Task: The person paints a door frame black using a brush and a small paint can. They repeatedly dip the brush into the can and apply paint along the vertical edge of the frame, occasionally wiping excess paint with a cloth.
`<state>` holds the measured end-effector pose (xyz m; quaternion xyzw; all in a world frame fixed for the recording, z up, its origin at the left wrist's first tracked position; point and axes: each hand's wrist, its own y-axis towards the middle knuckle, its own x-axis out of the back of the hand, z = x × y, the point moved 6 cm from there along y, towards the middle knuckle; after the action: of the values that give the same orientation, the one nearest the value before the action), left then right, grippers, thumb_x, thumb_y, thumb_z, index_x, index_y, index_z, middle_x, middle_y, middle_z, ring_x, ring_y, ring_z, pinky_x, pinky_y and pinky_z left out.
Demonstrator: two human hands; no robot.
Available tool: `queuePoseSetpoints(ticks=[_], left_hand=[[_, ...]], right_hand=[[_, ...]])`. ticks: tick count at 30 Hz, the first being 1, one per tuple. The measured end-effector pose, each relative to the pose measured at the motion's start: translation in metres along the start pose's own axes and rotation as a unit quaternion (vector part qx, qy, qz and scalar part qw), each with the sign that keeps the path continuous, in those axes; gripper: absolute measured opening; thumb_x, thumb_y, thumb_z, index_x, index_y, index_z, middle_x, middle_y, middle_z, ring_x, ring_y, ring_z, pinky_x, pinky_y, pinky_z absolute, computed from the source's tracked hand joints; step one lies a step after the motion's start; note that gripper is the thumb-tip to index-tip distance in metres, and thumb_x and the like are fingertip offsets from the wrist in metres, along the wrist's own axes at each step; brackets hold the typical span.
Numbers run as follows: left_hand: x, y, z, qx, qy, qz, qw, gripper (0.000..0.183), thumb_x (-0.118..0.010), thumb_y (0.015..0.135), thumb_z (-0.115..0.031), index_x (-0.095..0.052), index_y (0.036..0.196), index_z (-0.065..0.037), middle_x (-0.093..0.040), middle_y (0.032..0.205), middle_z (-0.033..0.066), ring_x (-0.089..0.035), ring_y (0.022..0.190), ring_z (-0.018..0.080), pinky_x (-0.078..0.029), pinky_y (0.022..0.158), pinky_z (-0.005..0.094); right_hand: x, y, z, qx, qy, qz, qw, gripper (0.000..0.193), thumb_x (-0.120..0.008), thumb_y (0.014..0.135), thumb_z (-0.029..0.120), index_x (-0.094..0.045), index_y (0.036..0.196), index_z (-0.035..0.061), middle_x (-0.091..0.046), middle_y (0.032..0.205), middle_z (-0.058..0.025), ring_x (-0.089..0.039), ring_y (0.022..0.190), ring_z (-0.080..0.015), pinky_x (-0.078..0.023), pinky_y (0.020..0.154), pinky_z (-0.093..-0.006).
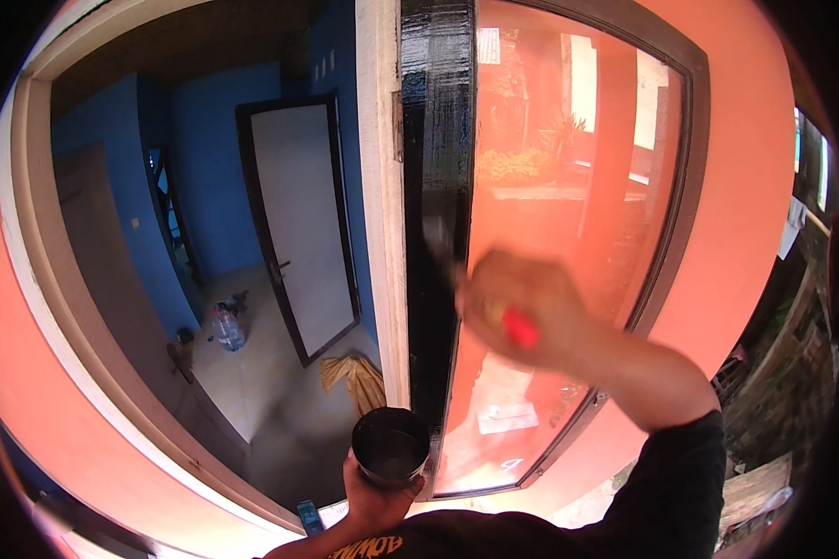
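My left hand (378, 503) is wrapped round a dark round pot (391, 449), held low in front of me; its inside looks dark. My right hand (524, 296) is closed on a paintbrush (520, 329) whose red handle end sticks out of the fist. Motion blurs that hand, and the bristles show only as a smear at the black frame post (435, 168); whether they touch it I cannot tell. Dark, partly streaky paint covers this post, which stands between a pale door jamb (382, 186) and the window glass (550, 224).
Left of the jamb, an open doorway leads into a blue-walled room with a dark-framed white door (298, 205). On its floor are a clear plastic bottle (227, 328) and a tan sack (354, 377). A salmon-coloured wall (750, 186) borders the window on the right.
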<state>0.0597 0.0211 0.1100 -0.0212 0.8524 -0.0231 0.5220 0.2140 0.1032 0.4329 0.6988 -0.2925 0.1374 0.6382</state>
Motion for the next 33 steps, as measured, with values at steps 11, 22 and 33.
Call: queuePoseSetpoints(ticks=[11, 22, 33], left_hand=[[0.001, 0.001, 0.021, 0.004, -0.016, 0.044, 0.999, 0.07, -0.051, 0.088, -0.069, -0.051, 0.142, -0.023, -0.057, 0.141, 0.0021, -0.055, 0.128, 0.0254, -0.048, 0.095, 0.048], [0.008, 0.002, 0.028, -0.02, 0.016, -0.01, 1.0, 0.067, -0.047, 0.089, -0.066, -0.052, 0.141, -0.024, -0.055, 0.142, 0.0, -0.051, 0.13, 0.0238, -0.042, 0.099, 0.0525], [0.007, 0.003, 0.034, -0.025, 0.0, -0.009, 1.0, 0.067, -0.048, 0.088, -0.066, -0.052, 0.14, -0.025, -0.055, 0.143, -0.0008, -0.047, 0.134, 0.0233, -0.032, 0.104, 0.0551]], right_hand=[[0.097, 0.145, -0.041, -0.005, -0.081, -0.144, 0.986, 0.006, -0.068, 0.082, 0.007, -0.066, 0.087, 0.0088, -0.07, 0.08, -0.0057, -0.067, 0.072, -0.0189, -0.055, 0.068, -0.0341], [0.061, 0.118, -0.018, 0.16, -0.15, -0.095, 0.971, 0.005, -0.069, 0.094, 0.009, -0.067, 0.094, 0.0053, -0.069, 0.093, -0.0012, -0.068, 0.084, -0.0136, -0.055, 0.073, -0.0315], [0.029, 0.056, -0.017, -0.014, 0.102, 0.075, 0.992, 0.007, -0.064, 0.08, 0.0, -0.064, 0.084, 0.0072, -0.065, 0.085, -0.0072, -0.067, 0.081, -0.0238, -0.055, 0.075, -0.034]])
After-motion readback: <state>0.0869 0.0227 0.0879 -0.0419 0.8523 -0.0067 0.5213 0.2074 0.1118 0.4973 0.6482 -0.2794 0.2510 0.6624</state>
